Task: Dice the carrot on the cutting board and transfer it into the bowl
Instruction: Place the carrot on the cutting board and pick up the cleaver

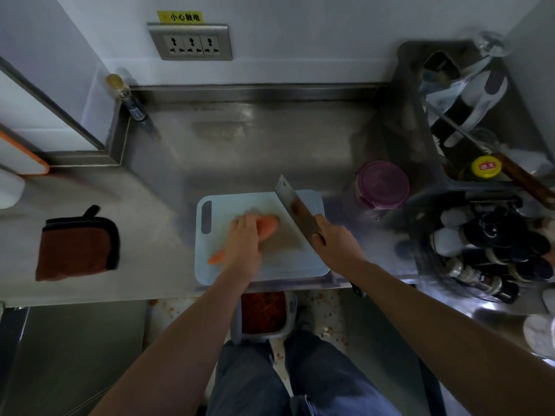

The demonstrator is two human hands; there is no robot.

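A folded brown cloth (78, 247) lies on the steel counter (240, 145), at 9 o'clock from the one pale blue plastic cutting board (240, 202), a rounded rectangle with a slot handle on its left side. One whole orange carrot (268, 225) lies aslant on the board. The left hand (244, 241) holds it down across the middle with curled fingers, so the thick blunt end shows at 1 o'clock from the hand and the thin tip at 8 o'clock. The right hand (333, 238) is clenched round the handle of one broad knife (295, 208). The flat metal blade points to 11 o'clock, just right of the thick end; whether it touches is blurred. One purple-lidded tub (383, 184) stands at 2 o'clock from the board.
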